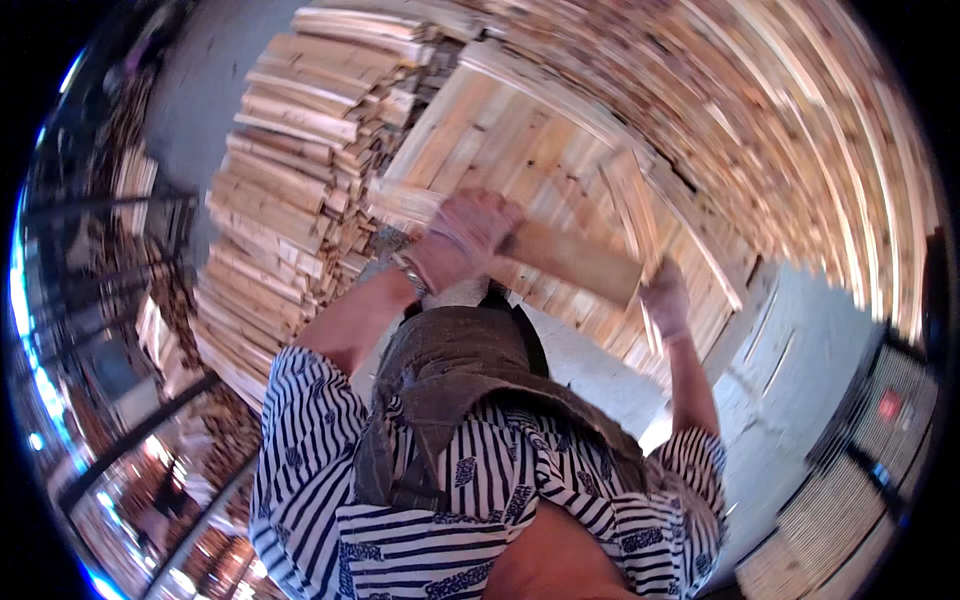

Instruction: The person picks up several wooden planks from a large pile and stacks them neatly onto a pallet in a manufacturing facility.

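Held a plank (575,258) across the front of the pallet (520,150), long axis running from upper left down to lower right. Left hand (465,238) clenched over the plank's left end, fingers wrapped on top. Right hand (665,300) gripping the right end from below, near the pallet's lower right corner. Both hands on the plank, the left higher and closer to the stack (290,180) beside the pallet's left edge. Much motion blur; fingertips not clear. Plank's left end hidden under the left hand. Lower part of the pallet cut off by apron (460,370) and arms.
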### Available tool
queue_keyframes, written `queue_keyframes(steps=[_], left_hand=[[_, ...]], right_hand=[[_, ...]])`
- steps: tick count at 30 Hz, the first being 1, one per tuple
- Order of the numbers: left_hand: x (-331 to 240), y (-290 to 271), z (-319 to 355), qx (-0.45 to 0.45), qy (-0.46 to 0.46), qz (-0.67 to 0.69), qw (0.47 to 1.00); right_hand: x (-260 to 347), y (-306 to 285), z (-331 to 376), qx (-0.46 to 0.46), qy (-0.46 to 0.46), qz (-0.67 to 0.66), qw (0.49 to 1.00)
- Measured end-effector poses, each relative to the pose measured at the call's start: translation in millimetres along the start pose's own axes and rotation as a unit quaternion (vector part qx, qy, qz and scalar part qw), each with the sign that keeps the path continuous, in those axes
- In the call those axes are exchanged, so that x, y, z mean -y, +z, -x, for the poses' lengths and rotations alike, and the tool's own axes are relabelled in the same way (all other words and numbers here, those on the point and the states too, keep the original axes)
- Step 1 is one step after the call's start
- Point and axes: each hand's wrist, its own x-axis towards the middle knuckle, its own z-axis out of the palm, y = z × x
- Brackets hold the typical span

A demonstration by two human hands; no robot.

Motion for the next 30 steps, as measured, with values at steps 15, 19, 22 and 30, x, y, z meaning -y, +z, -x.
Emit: queue_keyframes(steps=[15,19,22,30], left_hand=[[29.4,214.2,-58.5,0.187,0.009,-0.104,0.977],[50.5,231.2,-19.3,0.178,-0.017,-0.064,0.982],[38.6,227.9,-32.9,0.214,-0.048,-0.103,0.97],[39.0,226.7,-27.3,0.174,0.003,-0.056,0.983]], right_hand=[[-112.8,72.3,39.8,0.137,0.113,0.282,0.943],[-100.7,54.9,39.6,0.178,0.135,0.294,0.929],[-127.7,4.5,73.3,0.196,0.147,0.323,0.914],[-152.1,16.5,109.8,0.227,0.096,0.32,0.915]])
